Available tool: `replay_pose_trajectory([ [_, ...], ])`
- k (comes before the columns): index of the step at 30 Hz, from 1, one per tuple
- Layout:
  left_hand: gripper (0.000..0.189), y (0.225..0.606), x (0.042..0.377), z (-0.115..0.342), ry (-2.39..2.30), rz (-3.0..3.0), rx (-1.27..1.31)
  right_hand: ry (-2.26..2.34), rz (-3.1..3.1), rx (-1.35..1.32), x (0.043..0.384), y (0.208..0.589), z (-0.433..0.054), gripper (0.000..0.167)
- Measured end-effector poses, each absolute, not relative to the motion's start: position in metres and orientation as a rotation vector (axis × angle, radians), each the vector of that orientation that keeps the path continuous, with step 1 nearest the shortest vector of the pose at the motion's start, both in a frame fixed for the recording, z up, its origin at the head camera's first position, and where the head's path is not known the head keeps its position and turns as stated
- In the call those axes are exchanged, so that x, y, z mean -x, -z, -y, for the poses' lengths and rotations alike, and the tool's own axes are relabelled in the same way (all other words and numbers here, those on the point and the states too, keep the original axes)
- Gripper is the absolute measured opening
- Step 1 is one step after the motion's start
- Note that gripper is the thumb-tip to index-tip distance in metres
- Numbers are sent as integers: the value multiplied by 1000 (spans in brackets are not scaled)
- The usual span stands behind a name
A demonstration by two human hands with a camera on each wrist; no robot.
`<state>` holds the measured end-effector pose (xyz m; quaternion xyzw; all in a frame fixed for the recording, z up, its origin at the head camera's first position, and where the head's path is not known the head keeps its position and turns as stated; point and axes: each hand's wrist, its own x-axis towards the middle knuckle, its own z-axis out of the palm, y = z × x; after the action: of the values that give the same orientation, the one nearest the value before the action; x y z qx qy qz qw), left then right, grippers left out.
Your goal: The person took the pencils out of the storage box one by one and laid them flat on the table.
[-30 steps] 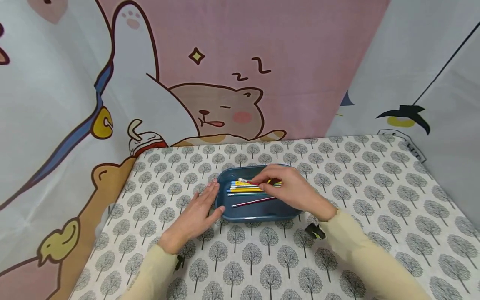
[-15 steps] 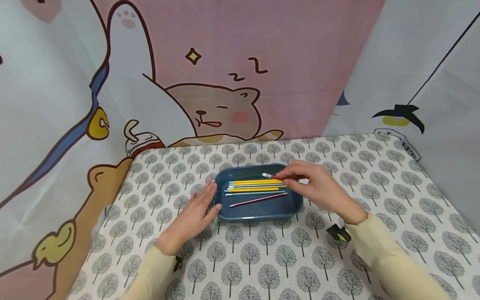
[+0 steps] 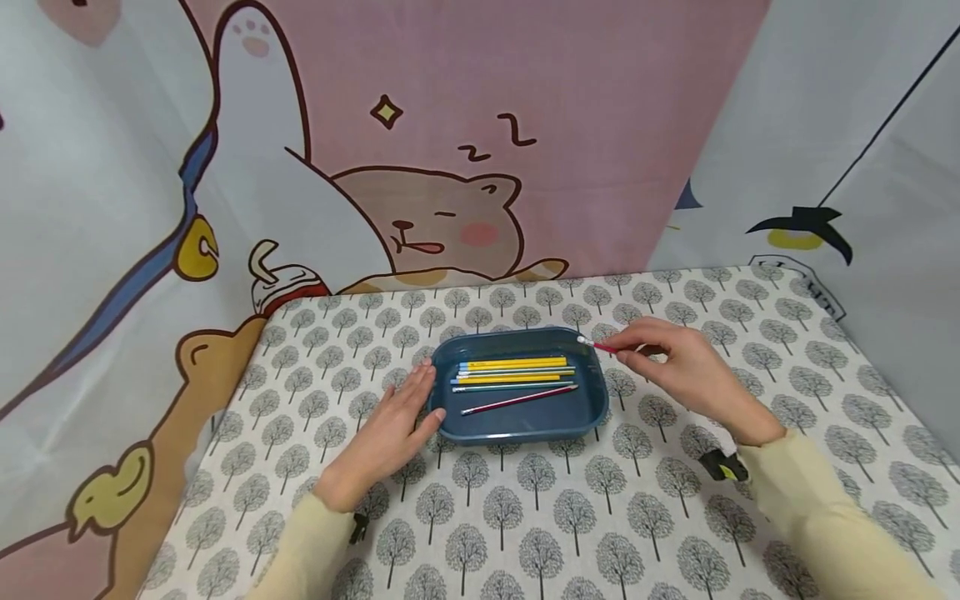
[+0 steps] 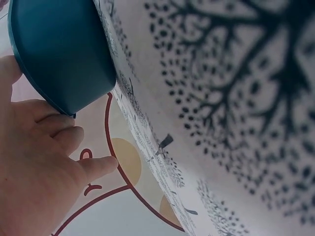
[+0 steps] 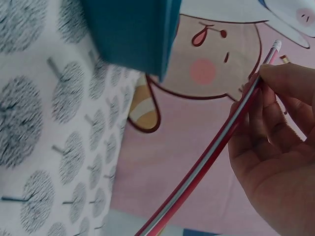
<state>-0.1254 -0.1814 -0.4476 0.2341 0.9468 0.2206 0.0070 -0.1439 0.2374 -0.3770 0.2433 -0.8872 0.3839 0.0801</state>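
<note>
Between thumb and fingers my right hand pinches a red pencil with a pale stripe and a white eraser end. In the head view that eraser end overlaps the right rim of a dark blue tray, with the hand just outside it. My left hand rests against the tray's left end, fingers straight and spread along the rim. Inside the tray lie several pencils: yellow ones side by side, a green one next to them, and a dark red one slanting nearer the front.
A cloth printed with grey trees covers the table around the tray. Cartoon-printed fabric hangs behind the table and along the left side. Small black pieces sit at both wrists, by the sleeves.
My right hand has moved right with the red pencil, from over the pencils in the tray to beyond its right rim. The left hand stays at the tray's left end.
</note>
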Motion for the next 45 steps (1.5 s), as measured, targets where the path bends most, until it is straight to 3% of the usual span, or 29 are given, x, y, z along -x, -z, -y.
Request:
replay_pose_trajectory([
  [23, 69, 446, 122, 184, -710, -2954, -703, -1068, 2880, -613, 174, 422, -291, 26],
  [45, 69, 447, 125, 181, -736, -2941, -729, -1090, 3057, -615, 189, 444, -296, 26],
])
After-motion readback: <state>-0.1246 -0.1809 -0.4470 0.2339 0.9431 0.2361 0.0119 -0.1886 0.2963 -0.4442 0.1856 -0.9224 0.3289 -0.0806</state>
